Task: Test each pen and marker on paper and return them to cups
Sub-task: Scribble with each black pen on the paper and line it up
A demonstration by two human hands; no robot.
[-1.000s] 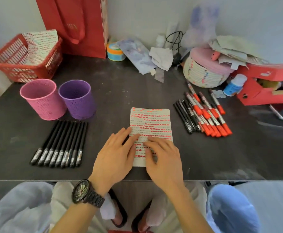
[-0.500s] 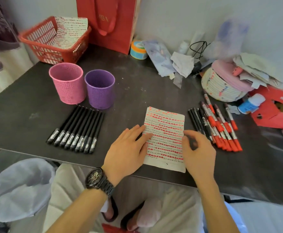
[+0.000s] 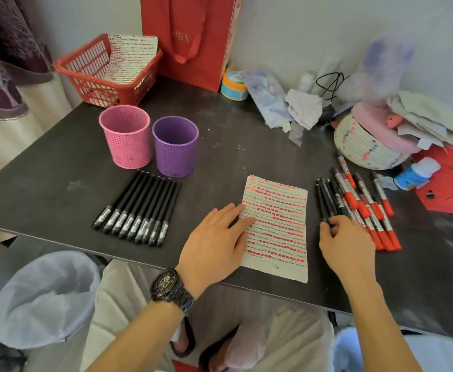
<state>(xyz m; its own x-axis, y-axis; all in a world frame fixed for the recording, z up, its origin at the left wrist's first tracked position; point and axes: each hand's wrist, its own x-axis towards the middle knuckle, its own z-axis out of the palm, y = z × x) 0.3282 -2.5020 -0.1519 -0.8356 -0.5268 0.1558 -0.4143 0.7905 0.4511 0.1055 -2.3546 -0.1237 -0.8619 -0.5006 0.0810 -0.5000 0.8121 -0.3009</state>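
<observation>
red basket (image 3: 96, 87) back-left; red bag (image 3: 190, 36) behind; bin (image 3: 45, 296), seemingly lined, below

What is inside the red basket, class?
A sheet with rows of red marks leans inside the red basket; anything beneath it is hidden.

Paper (image 3: 276, 226), lined, covered in rows of red dashes, lies flat. Left pens (image 3: 139, 208), black, lie side by side in a tidy row just in front of pink cup (image 3: 125, 136) and purple cup (image 3: 175, 146), both upright, just beside each other. Right pens (image 3: 326, 197), black, and red-capped markers (image 3: 367, 208) lie bunched right of the paper
</observation>
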